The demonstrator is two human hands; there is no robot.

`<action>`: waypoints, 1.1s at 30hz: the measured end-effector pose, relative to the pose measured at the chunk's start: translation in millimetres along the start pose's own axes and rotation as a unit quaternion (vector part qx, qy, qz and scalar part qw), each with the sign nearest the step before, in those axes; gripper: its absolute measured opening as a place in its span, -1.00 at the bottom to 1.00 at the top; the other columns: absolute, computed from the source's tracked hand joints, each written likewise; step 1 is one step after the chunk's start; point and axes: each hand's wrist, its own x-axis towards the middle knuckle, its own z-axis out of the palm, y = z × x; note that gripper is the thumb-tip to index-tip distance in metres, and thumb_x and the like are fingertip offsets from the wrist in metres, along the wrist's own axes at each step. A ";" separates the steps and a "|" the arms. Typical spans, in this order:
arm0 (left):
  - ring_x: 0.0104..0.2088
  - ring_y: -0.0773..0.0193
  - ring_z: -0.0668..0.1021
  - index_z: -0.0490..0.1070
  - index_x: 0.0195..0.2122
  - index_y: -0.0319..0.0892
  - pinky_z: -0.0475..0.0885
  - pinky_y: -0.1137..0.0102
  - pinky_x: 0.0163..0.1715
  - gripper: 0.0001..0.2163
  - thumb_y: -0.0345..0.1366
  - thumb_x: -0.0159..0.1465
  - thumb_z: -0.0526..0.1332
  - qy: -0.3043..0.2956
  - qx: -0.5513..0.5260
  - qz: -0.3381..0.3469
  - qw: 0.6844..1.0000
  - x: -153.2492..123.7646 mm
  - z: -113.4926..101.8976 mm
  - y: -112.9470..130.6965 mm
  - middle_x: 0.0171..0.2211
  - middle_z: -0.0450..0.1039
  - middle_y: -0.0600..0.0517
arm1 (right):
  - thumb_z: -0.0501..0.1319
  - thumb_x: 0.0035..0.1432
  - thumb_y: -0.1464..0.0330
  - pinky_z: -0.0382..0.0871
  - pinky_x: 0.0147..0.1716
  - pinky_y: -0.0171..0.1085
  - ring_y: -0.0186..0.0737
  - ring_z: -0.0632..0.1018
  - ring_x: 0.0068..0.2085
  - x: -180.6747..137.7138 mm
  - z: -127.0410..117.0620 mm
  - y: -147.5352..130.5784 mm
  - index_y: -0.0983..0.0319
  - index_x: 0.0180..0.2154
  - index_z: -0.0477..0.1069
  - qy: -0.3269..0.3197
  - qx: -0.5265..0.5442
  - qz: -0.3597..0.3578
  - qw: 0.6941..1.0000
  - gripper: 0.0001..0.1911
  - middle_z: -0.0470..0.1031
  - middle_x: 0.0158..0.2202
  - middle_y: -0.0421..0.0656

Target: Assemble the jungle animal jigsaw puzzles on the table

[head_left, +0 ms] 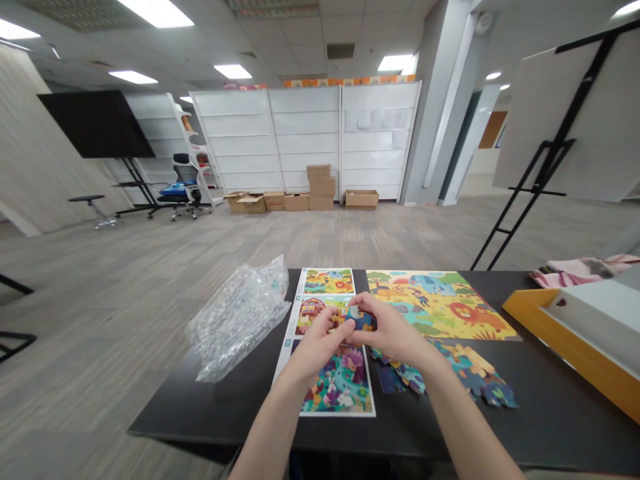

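Both my hands meet over the black table (210, 413), pinching small jigsaw pieces (356, 319) between their fingertips. My left hand (320, 341) grips from the left, my right hand (390, 330) from the right, and the pieces touch each other. Beneath them lies a white reference sheet (334, 387) with three colourful pictures. A finished animal puzzle (440, 303) lies to the right. A pile of loose puzzle pieces (470, 377) rests in front of it, near my right forearm.
A crumpled clear plastic bag (239, 317) lies at the table's left. A yellow-edged box (575, 333) and a folded cloth (580, 269) sit at the right. Behind stand a black easel (535, 180), cardboard boxes (320, 187), an office chair (183, 190) and a stool (93, 207).
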 end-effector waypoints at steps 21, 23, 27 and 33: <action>-0.23 0.25 0.57 0.10 0.28 -0.01 0.47 0.35 -0.16 -0.35 -0.20 0.22 0.37 -0.067 0.038 0.129 0.989 17.4 12.4 -22.6 -0.20 0.49 0.05 | 0.30 0.13 0.24 0.50 -0.29 -0.23 -0.20 0.60 -0.26 -14.8 -24.2 29.3 0.19 -0.04 0.44 0.051 0.098 0.066 0.992 -0.65 0.56 -0.14 -0.10; -0.19 0.22 0.58 0.11 0.29 0.00 0.47 0.32 -0.12 -0.36 -0.24 0.24 0.35 -0.072 0.051 0.139 0.986 17.7 11.4 -23.8 -0.17 0.50 0.03 | 0.30 0.11 0.24 0.49 -0.33 -0.24 -0.22 0.58 -0.30 -14.6 -24.3 29.4 0.19 -0.08 0.45 0.051 0.097 0.066 0.992 -0.67 0.55 -0.19 -0.12; -0.09 0.17 0.56 0.22 0.24 -0.03 0.47 0.28 -0.05 -0.47 -0.27 0.26 0.32 -0.047 0.104 0.172 0.978 19.2 10.0 -26.3 -0.01 0.46 -0.04 | 0.30 0.09 0.22 0.50 -0.34 -0.23 -0.22 0.58 -0.33 -13.4 -21.9 29.5 0.19 -0.12 0.43 0.053 0.098 0.070 0.991 -0.68 0.52 -0.24 -0.14; -0.08 0.15 0.56 0.26 0.21 -0.05 0.47 0.24 -0.03 -0.50 -0.27 0.26 0.31 -0.008 0.169 0.178 0.969 19.4 7.4 -28.9 0.05 0.46 -0.06 | 0.29 0.09 0.20 0.49 -0.34 -0.21 -0.20 0.58 -0.34 -11.8 -18.5 27.8 0.21 -0.14 0.38 0.044 0.117 0.083 0.989 -0.68 0.52 -0.31 -0.15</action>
